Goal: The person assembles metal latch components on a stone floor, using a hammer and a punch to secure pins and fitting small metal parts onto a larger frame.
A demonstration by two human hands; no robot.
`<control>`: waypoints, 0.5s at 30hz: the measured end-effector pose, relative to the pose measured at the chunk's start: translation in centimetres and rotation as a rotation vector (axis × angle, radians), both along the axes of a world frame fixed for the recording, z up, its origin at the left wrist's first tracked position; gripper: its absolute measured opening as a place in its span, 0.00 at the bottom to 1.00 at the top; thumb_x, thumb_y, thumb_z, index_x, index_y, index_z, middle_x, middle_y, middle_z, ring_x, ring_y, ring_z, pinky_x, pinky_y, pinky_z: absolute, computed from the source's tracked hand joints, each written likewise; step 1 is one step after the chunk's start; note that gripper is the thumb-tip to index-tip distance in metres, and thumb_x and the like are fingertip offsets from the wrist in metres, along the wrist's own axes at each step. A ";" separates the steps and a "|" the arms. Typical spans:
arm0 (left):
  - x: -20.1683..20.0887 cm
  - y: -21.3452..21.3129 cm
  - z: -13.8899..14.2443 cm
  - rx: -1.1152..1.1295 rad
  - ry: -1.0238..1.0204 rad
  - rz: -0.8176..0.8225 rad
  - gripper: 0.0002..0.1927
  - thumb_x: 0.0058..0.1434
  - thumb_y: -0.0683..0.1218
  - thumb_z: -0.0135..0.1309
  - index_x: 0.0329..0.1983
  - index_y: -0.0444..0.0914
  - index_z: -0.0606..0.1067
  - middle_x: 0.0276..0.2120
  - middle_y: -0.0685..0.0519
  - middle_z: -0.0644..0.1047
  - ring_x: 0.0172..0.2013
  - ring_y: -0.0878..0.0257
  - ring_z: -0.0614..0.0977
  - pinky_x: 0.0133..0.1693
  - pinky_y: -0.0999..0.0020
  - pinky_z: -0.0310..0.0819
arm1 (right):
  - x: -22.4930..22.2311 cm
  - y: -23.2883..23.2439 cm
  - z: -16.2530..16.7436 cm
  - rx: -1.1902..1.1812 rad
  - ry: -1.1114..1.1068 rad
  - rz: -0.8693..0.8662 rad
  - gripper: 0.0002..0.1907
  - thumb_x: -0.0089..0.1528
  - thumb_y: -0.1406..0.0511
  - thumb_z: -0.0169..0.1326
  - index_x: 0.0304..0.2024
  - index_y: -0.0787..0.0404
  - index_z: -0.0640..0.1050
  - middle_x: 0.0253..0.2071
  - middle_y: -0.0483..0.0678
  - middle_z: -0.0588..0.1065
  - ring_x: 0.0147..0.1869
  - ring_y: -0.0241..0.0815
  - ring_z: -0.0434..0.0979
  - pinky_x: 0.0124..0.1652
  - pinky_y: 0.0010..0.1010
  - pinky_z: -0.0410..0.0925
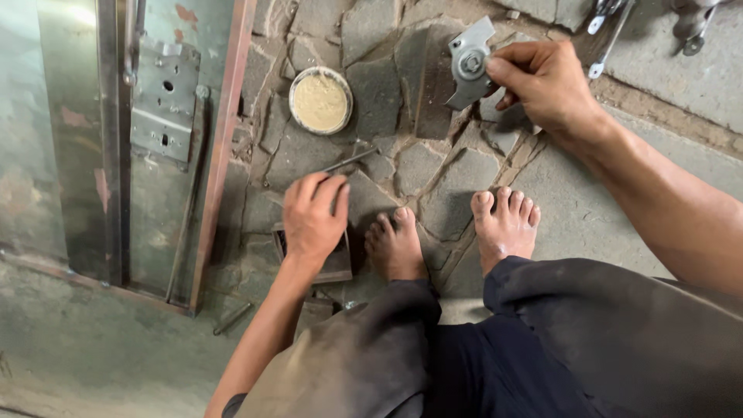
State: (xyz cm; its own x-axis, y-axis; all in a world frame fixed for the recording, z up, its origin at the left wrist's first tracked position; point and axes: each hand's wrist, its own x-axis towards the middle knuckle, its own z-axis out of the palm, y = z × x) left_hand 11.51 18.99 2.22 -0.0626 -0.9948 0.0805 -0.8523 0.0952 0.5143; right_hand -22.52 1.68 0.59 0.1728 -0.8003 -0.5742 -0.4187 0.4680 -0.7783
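While squatting barefoot on the stone floor (457, 193), right hand (546, 85) clamped on a small grey metal bracket (469, 62), thumb and fingers pinching its right edge, round hub at centre facing the camera. Bracket held off the floor, up and right of frame centre, long axis running roughly top-right to bottom-left, tilted. Left hand (313, 217) lower and to the left, palm down, fingers curled together over a dark flat block (337, 259) on the floor; whether truly gripping it or just pressing on it, cannot tell. Thin metal rod (350, 160) lying just above the left fingertips, pointing up-right, near but apparently not touching. Round tin of yellowish paste (320, 100) between the two hands, nearer the left, well left of the bracket. Bracket therefore up and right from the left hand, across the tin. Metal door frame (220, 155) with a grey lock plate (162, 101) flat at far left, well apart from the bracket, nearer the left hand. Bare feet (453, 232) just below both hands.
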 end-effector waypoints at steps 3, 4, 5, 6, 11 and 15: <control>2.6 2.4 1.1 0.030 0.042 0.193 0.07 0.66 0.44 0.62 0.45 0.39 0.80 0.44 0.45 0.79 0.46 0.46 0.80 0.48 0.54 0.76 | -0.1 -0.5 -0.4 -0.044 -0.030 0.026 0.11 0.71 0.64 0.57 0.50 0.66 0.82 0.37 0.43 0.81 0.35 0.28 0.78 0.34 0.22 0.74; 3.5 3.2 1.7 0.051 0.050 0.257 0.08 0.66 0.44 0.61 0.46 0.38 0.80 0.44 0.45 0.79 0.46 0.45 0.81 0.48 0.53 0.76 | -0.1 -0.6 -0.6 -0.106 -0.055 0.038 0.12 0.71 0.64 0.58 0.50 0.67 0.81 0.38 0.43 0.80 0.37 0.27 0.79 0.35 0.22 0.75; 4.4 3.5 2.3 0.040 0.067 0.315 0.08 0.67 0.43 0.60 0.48 0.37 0.80 0.44 0.44 0.80 0.45 0.44 0.81 0.47 0.53 0.76 | -0.2 -0.8 -0.7 -0.124 0.075 0.094 0.12 0.70 0.64 0.59 0.49 0.68 0.82 0.36 0.45 0.81 0.35 0.29 0.77 0.33 0.24 0.73; 5.0 3.8 2.8 0.020 0.074 0.400 0.07 0.66 0.43 0.61 0.47 0.38 0.81 0.41 0.44 0.80 0.43 0.44 0.81 0.45 0.54 0.76 | -0.2 -1.0 -0.8 -0.155 0.203 0.143 0.12 0.68 0.64 0.60 0.48 0.68 0.83 0.35 0.47 0.81 0.32 0.31 0.75 0.32 0.26 0.72; 6.8 3.1 4.8 -0.033 0.069 0.578 0.07 0.63 0.41 0.62 0.44 0.37 0.81 0.39 0.46 0.80 0.38 0.52 0.82 0.41 0.60 0.77 | -0.5 -1.6 -0.9 -0.046 0.010 0.051 0.15 0.66 0.61 0.57 0.49 0.65 0.83 0.34 0.42 0.81 0.32 0.28 0.75 0.31 0.24 0.71; 6.9 -0.9 6.5 -0.163 0.136 0.463 0.07 0.63 0.39 0.62 0.44 0.36 0.80 0.40 0.46 0.80 0.40 0.52 0.83 0.42 0.61 0.78 | -0.7 -1.6 -0.7 -0.032 0.054 0.049 0.15 0.66 0.62 0.58 0.50 0.65 0.83 0.34 0.44 0.81 0.32 0.30 0.75 0.32 0.25 0.71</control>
